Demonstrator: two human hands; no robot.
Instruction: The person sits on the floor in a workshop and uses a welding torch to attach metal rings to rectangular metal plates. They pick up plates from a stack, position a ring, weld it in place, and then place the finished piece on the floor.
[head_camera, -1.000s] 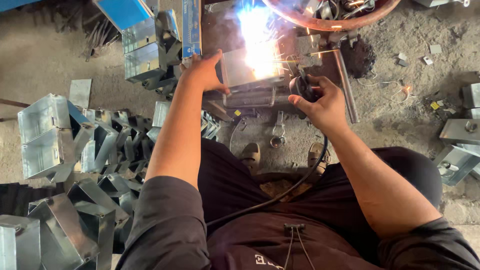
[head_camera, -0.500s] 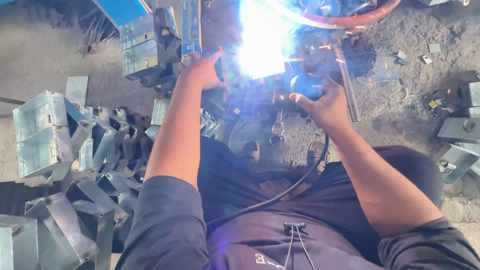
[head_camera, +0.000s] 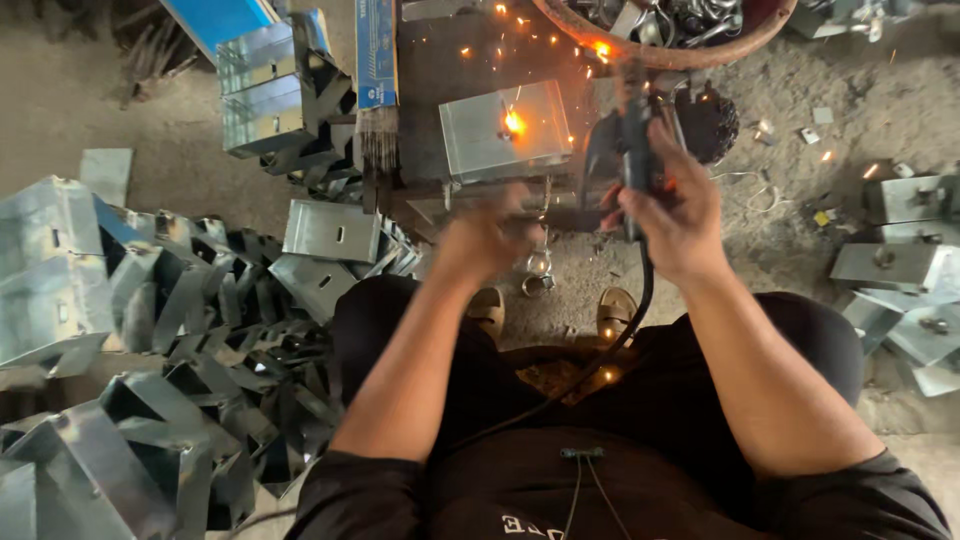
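Fingers of the right hand (head_camera: 672, 215) are gripping the welding holder (head_camera: 636, 150) beside the metal box (head_camera: 505, 130), its arc glare now fading to sparks, while the left hand (head_camera: 487, 240) is pulling back, fingers blurred beyond telling.

A long, narrow blue packet (head_camera: 376, 52) with a pale printed label lay at the top, thin grey rods poking from its lower end. No signs or screens showed.

Dusty concrete floor (head_camera: 120, 120): folded sheet-metal brackets (head_camera: 150, 330) heaped at left, more metal pieces (head_camera: 900, 270) at right.
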